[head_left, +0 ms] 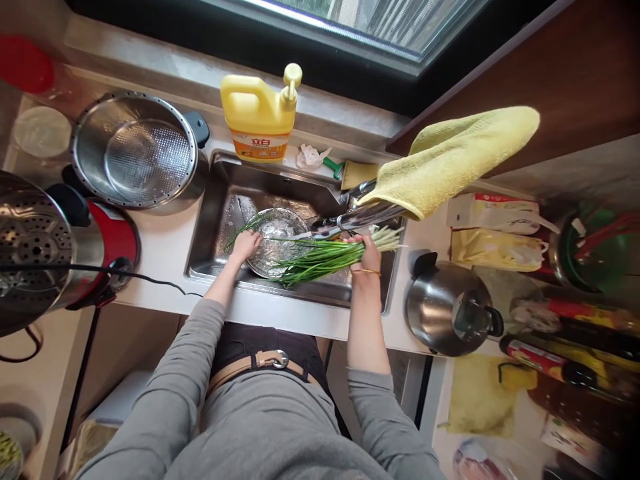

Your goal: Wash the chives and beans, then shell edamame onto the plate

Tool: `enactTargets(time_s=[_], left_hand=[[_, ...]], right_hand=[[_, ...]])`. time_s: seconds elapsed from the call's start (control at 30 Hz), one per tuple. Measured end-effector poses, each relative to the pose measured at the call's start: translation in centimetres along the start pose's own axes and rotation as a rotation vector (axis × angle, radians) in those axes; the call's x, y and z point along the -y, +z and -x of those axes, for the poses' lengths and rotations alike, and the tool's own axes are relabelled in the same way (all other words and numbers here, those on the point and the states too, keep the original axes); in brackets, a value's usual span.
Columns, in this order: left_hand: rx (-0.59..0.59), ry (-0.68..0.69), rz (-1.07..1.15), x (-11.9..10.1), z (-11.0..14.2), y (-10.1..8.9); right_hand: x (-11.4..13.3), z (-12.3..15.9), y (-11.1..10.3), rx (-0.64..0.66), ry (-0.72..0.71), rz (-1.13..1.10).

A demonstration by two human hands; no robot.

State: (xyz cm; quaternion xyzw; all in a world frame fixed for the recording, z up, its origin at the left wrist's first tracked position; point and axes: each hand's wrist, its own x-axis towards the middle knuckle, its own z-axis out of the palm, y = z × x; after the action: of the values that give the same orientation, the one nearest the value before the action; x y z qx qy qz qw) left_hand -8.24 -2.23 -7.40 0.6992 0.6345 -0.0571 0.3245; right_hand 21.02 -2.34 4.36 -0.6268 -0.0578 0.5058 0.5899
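My right hand (pixel 370 255) is closed round a bunch of chives (pixel 325 259) near its pale stem ends, over the right part of the sink (pixel 220 200). The long green leaves reach left over the rim of a round metal basin (pixel 260 270) that holds water. At the basin's left rim, my left hand (pixel 247 245) has its fingers closed on a few loose chive leaves (pixel 257 220); its fingertips are partly hidden. A chrome faucet (pixel 357 217) points into the basin, with a yellow cloth (pixel 450 160) hanging over it.
A yellow detergent jug (pixel 260 117) stands behind the sink, beside a green-handled brush (pixel 334 167). To the left are a steel pot (pixel 135 150), a red-based cooker (pixel 117 240) and a black cord (pixel 150 280). A steel kettle (pixel 445 303) stands right of the sink.
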Motion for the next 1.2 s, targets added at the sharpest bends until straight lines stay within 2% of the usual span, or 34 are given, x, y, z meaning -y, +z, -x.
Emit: enactTargets(time_s=[0.07,0.13,0.27,0.33,0.43,0.53,0.57,0.63,0.67,0.7,0.77,0.8,0.9,0.93,0.97,1.03,1.1,1.2], left_hand=[[-0.087,0.027,-0.03,1.5,-0.4,0.4],[-0.126,0.046,-0.012,2.3,-1.1,0.6],[-0.058,-0.002,0.122,4.3,-2.5,0.2],[-0.123,-0.109,0.217,5.8,-2.9,-0.2],[-0.281,-0.411,0.309,7.8,-2.9,-0.9],[-0.197,-0.589,0.319,8.0,-2.5,-1.3],[-0.191,-0.591,0.296,7.6,-2.2,-1.2],[-0.26,-0.493,0.207,6.0,-1.7,-0.5],[-0.292,-0.358,0.148,5.0,-1.5,0.1],[-0.265,-0.188,0.099,4.0,-1.2,0.8],[-0.084,0.09,0.04,1.9,-0.8,2.6],[-0.019,0.123,0.019,0.8,-0.6,3.6],[0.152,-0.079,-0.058,-2.2,-0.2,6.4],[0.202,-0.103,-0.075,-3.2,0.1,7.2],[0.239,-0.095,-0.091,-4.3,0.3,7.9],[0.29,0.008,-0.109,-6.3,0.8,9.1],[0.427,0.084,-0.122,-8.1,1.1,10.0],[0.538,0.115,-0.125,-10.0,1.4,10.8]], right_hand=[[1.5,0.5,-1.7,-0.04,-0.019,-0.051],[2.5,1.2,-2.8,-0.06,-0.034,-0.046],[3.0,2.0,-3.9,-0.1,-0.046,-0.013],[2.8,2.1,-4.2,-0.113,-0.037,-0.028],[2.3,2.0,-4.4,-0.105,-0.02,-0.057],[1.8,2.0,-4.2,-0.106,-0.013,-0.04],[1.6,2.1,-4.1,-0.107,-0.011,-0.032],[1.5,2.2,-3.7,-0.112,-0.009,-0.032],[1.6,2.2,-3.5,-0.114,-0.007,-0.038],[1.8,2.3,-3.3,-0.115,-0.005,-0.043],[2.4,2.6,-3.1,-0.113,-0.006,-0.05],[2.9,2.9,-3.1,-0.11,-0.009,-0.053],[4.8,3.9,-3.2,-0.107,-0.03,-0.074],[5.6,4.4,-3.4,-0.101,-0.047,-0.077],[6.3,4.8,-3.6,-0.093,-0.074,-0.076],[7.5,5.6,-4.0,-0.08,-0.144,-0.06],[8.5,6.1,-4.3,-0.093,-0.223,-0.044],[9.3,6.5,-4.6,-0.099,-0.303,-0.046]])
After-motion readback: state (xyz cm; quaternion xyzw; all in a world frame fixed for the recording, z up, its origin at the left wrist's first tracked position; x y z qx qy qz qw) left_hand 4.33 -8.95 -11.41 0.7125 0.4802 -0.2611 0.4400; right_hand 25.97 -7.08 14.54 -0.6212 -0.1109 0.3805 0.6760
